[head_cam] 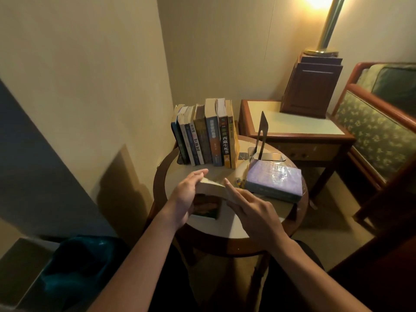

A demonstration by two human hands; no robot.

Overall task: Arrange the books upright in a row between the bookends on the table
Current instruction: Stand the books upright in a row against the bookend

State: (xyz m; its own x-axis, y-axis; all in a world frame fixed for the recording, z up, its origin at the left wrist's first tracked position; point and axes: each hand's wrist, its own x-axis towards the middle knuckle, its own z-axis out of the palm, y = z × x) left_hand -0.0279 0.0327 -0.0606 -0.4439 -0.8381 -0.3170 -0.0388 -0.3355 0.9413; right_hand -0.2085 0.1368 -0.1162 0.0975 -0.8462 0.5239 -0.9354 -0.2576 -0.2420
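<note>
pressing a book (210, 188) between two flat hands above the near half of the round table (227, 229), page edge up and tilted. left hand (185, 197) laid against its left side with fingers straight, thumb hidden; right hand (249, 204) against its right side, fingers straight and spread, none curled round it. standing upright at the far left of the table, a row of books (209, 136), spines facing near, packed close together. standing right of the row and apart from it, a metal bookend (263, 127), with bare tabletop between. lying flat just near of the bookend's foot, at the right of the table, a purple book (273, 183). beyond the table on the right, a side table (292, 127) bearing a wooden box (311, 91), with a lit lamp (326, 25) above and a chair (378, 122) further right.
</note>
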